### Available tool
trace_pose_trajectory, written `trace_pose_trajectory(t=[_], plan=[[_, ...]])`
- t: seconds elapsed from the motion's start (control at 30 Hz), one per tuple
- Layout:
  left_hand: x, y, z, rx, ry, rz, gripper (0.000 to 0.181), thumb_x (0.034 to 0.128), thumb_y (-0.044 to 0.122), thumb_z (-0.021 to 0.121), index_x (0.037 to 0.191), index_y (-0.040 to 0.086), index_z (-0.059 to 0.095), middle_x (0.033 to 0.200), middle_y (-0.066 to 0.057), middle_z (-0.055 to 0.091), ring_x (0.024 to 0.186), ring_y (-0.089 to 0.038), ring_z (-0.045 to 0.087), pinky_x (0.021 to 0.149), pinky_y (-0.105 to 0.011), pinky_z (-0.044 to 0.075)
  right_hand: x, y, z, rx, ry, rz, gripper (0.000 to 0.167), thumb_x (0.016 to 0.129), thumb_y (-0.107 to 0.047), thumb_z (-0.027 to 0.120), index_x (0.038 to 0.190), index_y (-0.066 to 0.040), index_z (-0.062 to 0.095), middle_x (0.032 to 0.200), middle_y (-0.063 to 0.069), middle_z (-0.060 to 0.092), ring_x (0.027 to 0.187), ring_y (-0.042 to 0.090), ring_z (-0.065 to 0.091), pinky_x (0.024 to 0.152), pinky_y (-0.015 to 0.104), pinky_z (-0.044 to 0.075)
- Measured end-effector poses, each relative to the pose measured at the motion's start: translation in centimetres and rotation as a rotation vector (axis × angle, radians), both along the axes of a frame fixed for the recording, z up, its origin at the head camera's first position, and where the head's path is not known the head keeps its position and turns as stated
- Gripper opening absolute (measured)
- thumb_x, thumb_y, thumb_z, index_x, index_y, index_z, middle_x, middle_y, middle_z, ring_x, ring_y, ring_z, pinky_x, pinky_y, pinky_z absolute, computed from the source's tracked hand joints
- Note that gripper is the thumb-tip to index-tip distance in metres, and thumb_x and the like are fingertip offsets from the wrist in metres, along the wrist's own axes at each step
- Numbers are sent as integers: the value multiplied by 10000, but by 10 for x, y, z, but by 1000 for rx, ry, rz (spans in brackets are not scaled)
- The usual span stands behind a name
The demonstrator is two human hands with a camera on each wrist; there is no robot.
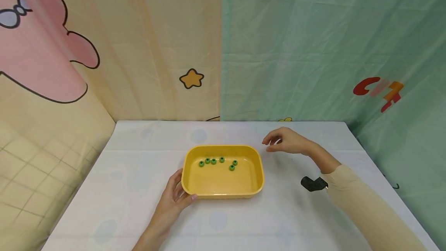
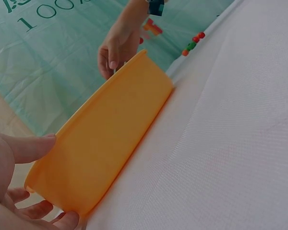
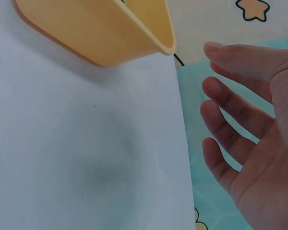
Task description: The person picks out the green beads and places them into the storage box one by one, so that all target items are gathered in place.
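A yellow rectangular tray (image 1: 223,187) stands on the white-covered table. Several small green beads (image 1: 213,161) lie loose on its floor, towards the back. My left hand (image 1: 173,195) holds the tray at its near left corner. In the left wrist view the thumb of that hand (image 2: 19,177) lies against the tray wall (image 2: 105,129), with curled fingertips at the corner. To the right of the tray, apart from it, my right hand (image 1: 287,140) hovers over the table. Its fingers are loosely bent and hold nothing, as the right wrist view shows (image 3: 252,115).
The white tablecloth (image 1: 115,189) spreads around the tray. Printed curtains (image 1: 278,49) hang behind the table and along its sides. A black device (image 1: 313,184) sits at my right wrist. Small red and green shapes (image 2: 193,44) show near the table edge; I cannot tell what they are.
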State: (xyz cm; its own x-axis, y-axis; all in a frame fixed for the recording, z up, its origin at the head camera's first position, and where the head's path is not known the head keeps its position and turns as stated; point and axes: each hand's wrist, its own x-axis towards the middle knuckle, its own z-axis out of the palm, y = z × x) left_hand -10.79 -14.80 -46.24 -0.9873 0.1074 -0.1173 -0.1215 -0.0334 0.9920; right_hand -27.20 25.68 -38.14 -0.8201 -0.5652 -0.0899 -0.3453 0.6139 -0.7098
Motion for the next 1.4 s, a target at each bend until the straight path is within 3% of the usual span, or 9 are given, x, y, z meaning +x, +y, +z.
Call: trace_pose_trajectory(t=[0.5, 0.7, 0.97, 1.2, 1.4], plan=[[-1, 1, 0, -13, -10, 13, 931, 897, 87, 818, 1620, 178, 238, 1679, -110, 205, 1509, -358, 282, 1130, -323, 404, 8, 51, -3, -10, -7, -94, 287, 963, -177, 766, 1189, -2, 736, 1178, 153, 698, 993, 233, 641, 875, 316, 593], [-1, 1, 0, -6, -14, 12, 929, 900, 87, 814, 1621, 181, 236, 1680, -106, 204, 1509, -353, 285, 1125, -314, 410, 15, 71, 0, 0, -26, -175, 351, 964, -216, 768, 1232, 4, 714, 1225, 162, 682, 1032, 247, 632, 829, 348, 588], [0, 1, -1, 3, -5, 14, 938, 896, 69, 813, 1623, 162, 227, 1679, -114, 203, 1504, -357, 294, 1120, -296, 412, 22, 105, -3, 35, -37, -280, 411, 982, -275, 746, 1275, 8, 686, 1249, 177, 677, 1080, 278, 617, 900, 444, 559], [-1, 2, 0, 11, -10, 14, 929, 893, 57, 810, 1617, 168, 238, 1677, -110, 207, 1512, -352, 277, 1123, -292, 409, 28, 135, -15, 26, -4, -333, 396, 1004, -233, 717, 1287, 39, 669, 1250, 199, 677, 1076, 272, 653, 864, 271, 565], [-2, 1, -1, 18, -10, 3, 915, 901, 79, 809, 1611, 189, 242, 1675, -91, 207, 1518, -336, 267, 1128, -286, 403, 35, 158, -24, 63, 26, -380, 405, 1016, -252, 700, 1289, 46, 668, 1247, 200, 676, 1075, 281, 645, 848, 257, 553]])
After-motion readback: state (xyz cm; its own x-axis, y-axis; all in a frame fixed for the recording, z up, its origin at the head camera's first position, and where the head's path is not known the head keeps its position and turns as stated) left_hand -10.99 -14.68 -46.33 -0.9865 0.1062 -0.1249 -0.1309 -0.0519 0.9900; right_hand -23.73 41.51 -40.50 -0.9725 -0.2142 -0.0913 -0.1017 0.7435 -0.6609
